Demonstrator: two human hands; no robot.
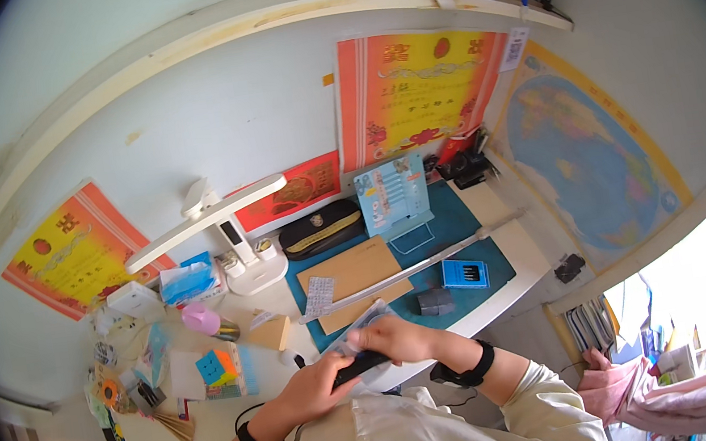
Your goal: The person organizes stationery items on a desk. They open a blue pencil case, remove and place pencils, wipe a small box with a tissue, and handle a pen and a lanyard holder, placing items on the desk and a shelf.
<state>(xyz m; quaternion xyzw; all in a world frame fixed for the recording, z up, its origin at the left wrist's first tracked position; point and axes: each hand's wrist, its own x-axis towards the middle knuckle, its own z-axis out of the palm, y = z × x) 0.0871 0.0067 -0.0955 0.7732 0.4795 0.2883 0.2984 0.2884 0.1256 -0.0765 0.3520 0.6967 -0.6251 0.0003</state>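
Observation:
My left hand (312,385) grips a black elongated object (359,366) close to my body, over the desk's front edge. My right hand (400,341) meets it from the other side, its fingers curled at the black object and a clear plastic bag or case (373,312). The palms partly hide both items, so I cannot tell exactly what the black object is. Just beyond the hands, a brown paper envelope (359,267) lies on the teal desk mat (491,262). A long pale rod (420,266) crosses it diagonally.
A blue box (465,274) and a grey block (435,301) lie on the right. A blue stand (393,194), black pencil case (320,228) and white desk lamp (258,276) line the back. Leftward are a puzzle cube (216,367), pink-topped bottle (201,316) and clutter.

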